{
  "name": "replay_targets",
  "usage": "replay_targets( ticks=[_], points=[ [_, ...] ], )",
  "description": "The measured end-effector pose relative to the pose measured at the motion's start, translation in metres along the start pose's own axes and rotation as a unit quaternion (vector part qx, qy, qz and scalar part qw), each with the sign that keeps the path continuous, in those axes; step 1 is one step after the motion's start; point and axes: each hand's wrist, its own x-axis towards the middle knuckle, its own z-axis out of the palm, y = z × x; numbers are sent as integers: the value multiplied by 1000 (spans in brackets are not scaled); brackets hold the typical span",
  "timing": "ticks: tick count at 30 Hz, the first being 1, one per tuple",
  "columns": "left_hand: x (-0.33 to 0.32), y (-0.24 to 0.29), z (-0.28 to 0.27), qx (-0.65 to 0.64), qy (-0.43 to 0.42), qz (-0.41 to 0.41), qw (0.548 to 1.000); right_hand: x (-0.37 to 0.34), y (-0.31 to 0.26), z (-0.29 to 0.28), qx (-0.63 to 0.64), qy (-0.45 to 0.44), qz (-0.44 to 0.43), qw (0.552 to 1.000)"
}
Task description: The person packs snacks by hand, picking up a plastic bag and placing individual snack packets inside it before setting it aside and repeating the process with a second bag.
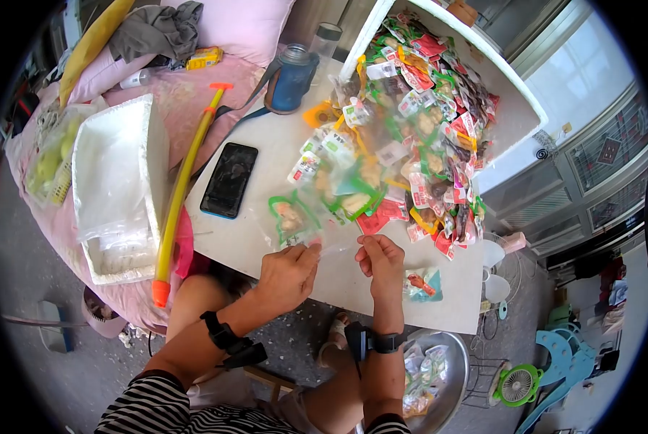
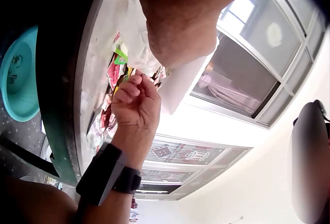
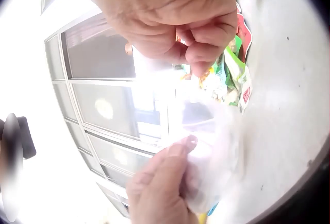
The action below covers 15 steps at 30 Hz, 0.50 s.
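Observation:
A clear plastic bag (image 3: 214, 147) spans the gap between the two hands, over the near edge of the white table. The left hand (image 1: 289, 278) pinches one side of it, thumb on top, as the right wrist view shows. Thumb and forefinger of the right hand (image 1: 382, 266) come together at the bag's other side, the remaining fingers curled in. Just beyond the left hand lies a green-edged clear pouch of food (image 1: 289, 217). A heap of small snack packets (image 1: 432, 137) spreads beyond both hands. Beside the right hand is a teal and white packet (image 1: 422, 284).
The heap spills from a tilted white foam box (image 1: 534, 108). A phone (image 1: 228, 181) and a blue bottle (image 1: 292, 79) stand left on the table (image 1: 230, 242). Further left are a yellow tube (image 1: 183, 195) and a foam tray (image 1: 118, 155). A metal basin (image 1: 450, 376) holds packets below.

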Motion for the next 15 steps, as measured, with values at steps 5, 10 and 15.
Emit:
replay_targets(
  ticks=[5, 10, 15],
  points=[
    [-1, 0, -8, 7, 2, -9, 1000, 40, 28, 30, -14, -7, -83, 996],
    [-1, -3, -11, -15, 31, -11, 999, 60, 46, 60, -80, 18, -125, 989],
    [0, -6, -12, -23, 44, -11, 999, 34, 18, 27, -82, 37, -113, 990]
  ],
)
